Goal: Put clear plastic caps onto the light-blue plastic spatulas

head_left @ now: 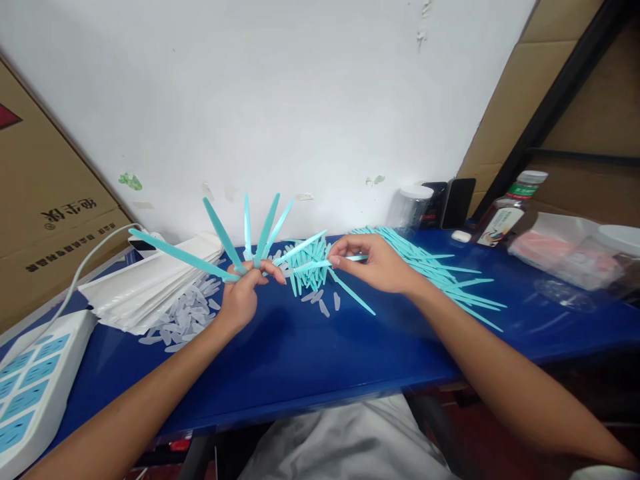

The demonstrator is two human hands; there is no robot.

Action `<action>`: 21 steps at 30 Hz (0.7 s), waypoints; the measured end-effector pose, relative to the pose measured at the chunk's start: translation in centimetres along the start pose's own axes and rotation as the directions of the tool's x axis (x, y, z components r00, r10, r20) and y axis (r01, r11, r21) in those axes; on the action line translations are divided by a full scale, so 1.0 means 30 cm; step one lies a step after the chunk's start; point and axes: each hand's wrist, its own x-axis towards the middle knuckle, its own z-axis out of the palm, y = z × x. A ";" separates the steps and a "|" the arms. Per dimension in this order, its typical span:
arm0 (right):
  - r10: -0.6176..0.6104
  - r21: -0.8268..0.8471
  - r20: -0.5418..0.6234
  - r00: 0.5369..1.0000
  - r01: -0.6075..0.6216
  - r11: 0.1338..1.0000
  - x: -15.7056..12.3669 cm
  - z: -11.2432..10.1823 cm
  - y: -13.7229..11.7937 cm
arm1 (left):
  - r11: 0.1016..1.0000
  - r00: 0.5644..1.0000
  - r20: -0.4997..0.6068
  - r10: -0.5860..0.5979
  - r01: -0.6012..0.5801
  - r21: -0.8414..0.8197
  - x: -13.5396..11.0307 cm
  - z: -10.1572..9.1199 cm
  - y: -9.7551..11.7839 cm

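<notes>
My left hand (245,293) is closed round a fan of several long teal plastic sticks (225,241) that spread up and to the left. My right hand (377,265) pinches one teal stick (350,291), its fingertips close to the left hand's fan. Between and behind the hands lies a small heap of teal sticks (310,263) on the blue table (310,353). A larger pile of teal sticks (440,277) stretches to the right behind my right wrist. Small clear plastic caps (185,317) lie scattered left of my left hand.
A stack of white paper sleeves (145,287) lies at the left, with a white power strip (30,387) and cable nearer me. A clear jar (413,207), a dark phone (457,202), a bottle (507,213) and plastic bags (565,257) stand along the back right. Cardboard boxes flank the wall.
</notes>
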 end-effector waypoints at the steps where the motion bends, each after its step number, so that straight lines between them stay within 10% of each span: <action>1: -0.004 0.001 0.005 1.000 0.004 1.000 0.000 0.000 0.000 | 1.000 1.000 0.000 0.001 -0.001 0.000 -0.001 -0.001 -0.003; 21: 0.007 0.140 0.105 0.994 -0.022 0.990 -0.010 0.080 0.011 | 1.000 0.989 0.148 -0.012 0.013 -0.002 -0.041 0.057 0.023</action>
